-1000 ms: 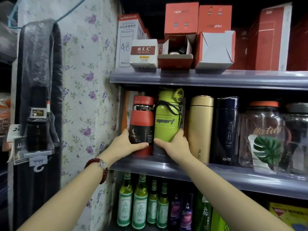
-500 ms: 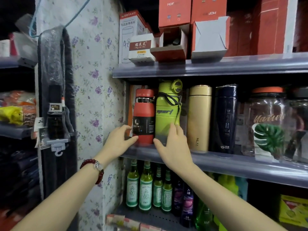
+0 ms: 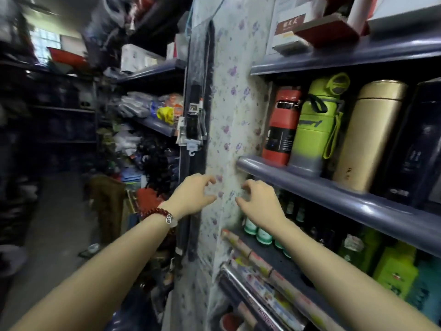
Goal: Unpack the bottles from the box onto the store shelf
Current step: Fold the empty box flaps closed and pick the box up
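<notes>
I'm hovering both hands empty, left hand [image 3: 191, 195] and right hand [image 3: 259, 201], fingers loosely curled, gripping nothing. Red bottle [image 3: 282, 126] and green bottle [image 3: 315, 123] are standing on the shelf [image 3: 334, 194] above-right of my fingers.

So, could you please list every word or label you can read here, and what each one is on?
Nothing reads for certain; the frame is motion-blurred.
On the green bottle: dark lettering, smeared.
On the red bottle: black label, print too small.
On the gold flask: small mark, unreadable.
On the navy flask: pale print, blurred.
On the white box: brown label with characters, blurred.
</notes>
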`<state>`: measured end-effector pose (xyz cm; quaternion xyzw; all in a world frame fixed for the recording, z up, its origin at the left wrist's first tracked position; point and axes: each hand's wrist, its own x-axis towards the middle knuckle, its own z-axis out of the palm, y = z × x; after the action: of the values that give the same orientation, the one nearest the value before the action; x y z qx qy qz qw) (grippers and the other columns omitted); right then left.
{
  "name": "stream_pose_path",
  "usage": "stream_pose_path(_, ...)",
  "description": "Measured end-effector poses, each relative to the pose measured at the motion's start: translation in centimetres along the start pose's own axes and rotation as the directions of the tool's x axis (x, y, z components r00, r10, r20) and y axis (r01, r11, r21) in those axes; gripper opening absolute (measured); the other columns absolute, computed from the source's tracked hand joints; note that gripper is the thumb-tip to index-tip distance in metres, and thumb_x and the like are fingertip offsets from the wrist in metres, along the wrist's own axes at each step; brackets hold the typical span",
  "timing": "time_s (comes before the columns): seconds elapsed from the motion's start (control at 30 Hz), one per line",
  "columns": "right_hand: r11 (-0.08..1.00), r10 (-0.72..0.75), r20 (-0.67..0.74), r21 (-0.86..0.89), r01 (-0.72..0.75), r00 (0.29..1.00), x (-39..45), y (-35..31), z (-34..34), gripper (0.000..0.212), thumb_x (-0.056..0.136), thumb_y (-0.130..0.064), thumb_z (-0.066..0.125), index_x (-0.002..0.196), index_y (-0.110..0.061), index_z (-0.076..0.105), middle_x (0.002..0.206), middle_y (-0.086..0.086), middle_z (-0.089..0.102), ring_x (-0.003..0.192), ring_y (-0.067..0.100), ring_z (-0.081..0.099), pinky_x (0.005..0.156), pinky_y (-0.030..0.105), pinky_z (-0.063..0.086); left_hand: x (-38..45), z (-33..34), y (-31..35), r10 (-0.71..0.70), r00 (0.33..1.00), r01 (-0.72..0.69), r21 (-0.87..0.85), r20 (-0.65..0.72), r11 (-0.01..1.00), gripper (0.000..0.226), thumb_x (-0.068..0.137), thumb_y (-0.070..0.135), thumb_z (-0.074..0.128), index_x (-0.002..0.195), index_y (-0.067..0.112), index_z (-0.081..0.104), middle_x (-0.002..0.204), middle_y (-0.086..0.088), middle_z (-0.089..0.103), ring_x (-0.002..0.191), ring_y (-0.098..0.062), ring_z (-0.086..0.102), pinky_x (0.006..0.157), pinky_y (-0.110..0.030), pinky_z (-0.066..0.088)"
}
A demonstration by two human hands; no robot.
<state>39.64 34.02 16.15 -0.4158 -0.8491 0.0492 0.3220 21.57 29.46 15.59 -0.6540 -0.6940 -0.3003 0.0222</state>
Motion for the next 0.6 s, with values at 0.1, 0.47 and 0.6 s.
stream_pose_path(0.1, 0.997, -0.034, 0.096, 0.070, 0.027, 0.995, -0.6, -2.5, 2.7, 0.039, 0.082, -0.029, 0.063, 0.116, -0.010, 0.064, 0.118, 0.012, 0.065, 0.112, 0.028, 0.058, 0.093, 0.034, 0.045, -4.3, -1.1, -2.5, -0.098, 0.995, 0.097, 0.080, 0.015, 0.992, 0.044, 0.084, 0.034, 0.064, 0.123, 0.021, 0.052, 0.113, -0.006, 0.057, 0.105, -0.023, 0.056, 0.085, -0.030, 0.045)
stream_pose_path(0.47, 0.957, -0.250, 0.427, 0.246, 0.154, 0.869, -6.6, -13.7, 16.6, 0.030, 0.078, -0.040, 0.069, 0.093, -0.014, 0.066, 0.095, 0.006, 0.069, 0.094, 0.024, 0.064, 0.075, 0.033, 0.047, -19.1, -2.7, -13.7, -0.416, 0.910, 0.407, 0.187, 0.008, 0.894, 0.041, 0.081, 0.031, 0.067, 0.118, 0.017, 0.056, 0.110, -0.009, 0.061, 0.105, -0.026, 0.057, 0.090, -0.037, 0.048)
stream_pose_path(0.6, 0.947, -0.276, 0.485, 0.287, 0.147, 0.830, -9.1, -16.2, 22.2, 0.034, 0.078, -0.040, 0.069, 0.096, -0.012, 0.067, 0.101, 0.008, 0.070, 0.097, 0.027, 0.063, 0.080, 0.037, 0.052, -23.4, -1.3, -17.7, -0.487, 0.871, 0.464, 0.223, 0.059, 0.858, 0.044, 0.078, 0.030, 0.068, 0.119, 0.016, 0.057, 0.116, -0.011, 0.060, 0.107, -0.029, 0.058, 0.093, -0.038, 0.047)
